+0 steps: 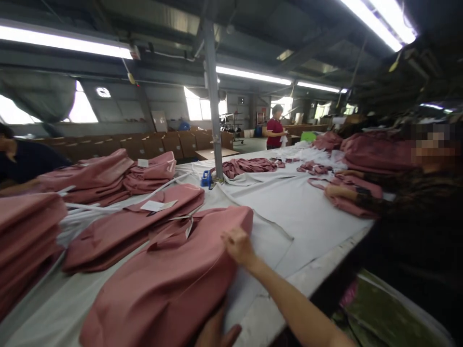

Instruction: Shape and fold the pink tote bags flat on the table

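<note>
A large, soft, dusty-pink fabric bag lies nearest the camera, on a long table covered in white cloth. The person's right hand is at the bag's right side, fingers curled against the material; whether they pinch it cannot be told. The left hand, partly out of view, is at the bag's lower right edge; its grip cannot be determined. A flatter pink fabric bag with a white paper tag lies just beside, beyond it. A stack of folded pink fabric is at left.
</note>
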The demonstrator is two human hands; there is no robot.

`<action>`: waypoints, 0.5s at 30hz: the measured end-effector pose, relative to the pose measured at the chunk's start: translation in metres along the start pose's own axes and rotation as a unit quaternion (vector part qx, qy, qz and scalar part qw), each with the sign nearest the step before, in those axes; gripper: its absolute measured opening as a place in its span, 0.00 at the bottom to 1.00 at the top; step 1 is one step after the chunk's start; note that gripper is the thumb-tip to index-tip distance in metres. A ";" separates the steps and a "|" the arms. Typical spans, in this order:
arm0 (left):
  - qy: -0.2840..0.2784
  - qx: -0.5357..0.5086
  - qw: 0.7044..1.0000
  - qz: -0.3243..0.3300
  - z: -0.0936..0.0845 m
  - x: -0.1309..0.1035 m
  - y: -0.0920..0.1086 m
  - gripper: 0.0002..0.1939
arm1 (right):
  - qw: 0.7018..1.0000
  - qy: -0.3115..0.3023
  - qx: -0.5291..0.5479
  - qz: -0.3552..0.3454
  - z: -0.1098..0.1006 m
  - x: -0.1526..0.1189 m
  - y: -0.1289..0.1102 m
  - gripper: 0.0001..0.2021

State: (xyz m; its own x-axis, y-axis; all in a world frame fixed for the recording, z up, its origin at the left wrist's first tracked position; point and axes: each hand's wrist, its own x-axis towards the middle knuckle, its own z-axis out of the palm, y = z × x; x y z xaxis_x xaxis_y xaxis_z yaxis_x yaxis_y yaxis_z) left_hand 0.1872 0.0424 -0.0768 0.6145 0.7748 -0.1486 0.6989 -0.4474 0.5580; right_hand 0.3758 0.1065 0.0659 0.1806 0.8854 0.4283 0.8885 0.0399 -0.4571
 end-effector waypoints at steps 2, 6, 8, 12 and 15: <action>-0.010 0.017 1.000 -0.001 -0.006 -0.003 0.008 0.32 | 0.987 0.031 -0.040 0.150 -0.035 -0.006 0.068 0.15; -0.011 0.110 0.993 -0.031 -0.005 -0.005 0.021 0.27 | 0.913 0.031 -0.115 0.390 -0.071 -0.029 0.172 0.24; 0.003 0.155 0.987 -0.046 -0.001 -0.005 0.026 0.25 | 0.887 0.010 -0.130 0.442 -0.070 -0.037 0.200 0.24; 0.007 0.189 0.980 -0.067 0.001 -0.006 0.034 0.26 | 0.881 -0.044 -0.135 0.451 -0.052 -0.034 0.220 0.23; 0.009 0.181 0.979 -0.096 -0.002 -0.003 0.040 0.31 | 0.889 -0.076 -0.122 0.434 -0.040 -0.024 0.222 0.20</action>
State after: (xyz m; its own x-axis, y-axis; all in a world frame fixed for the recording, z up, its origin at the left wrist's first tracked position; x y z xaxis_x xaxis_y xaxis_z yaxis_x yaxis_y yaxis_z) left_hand 0.2128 0.0234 -0.0525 0.4546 0.8665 -0.2062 0.8870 -0.4191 0.1941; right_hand 0.5857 0.0757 -0.0152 0.8005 0.5869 -0.1217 0.5111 -0.7744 -0.3728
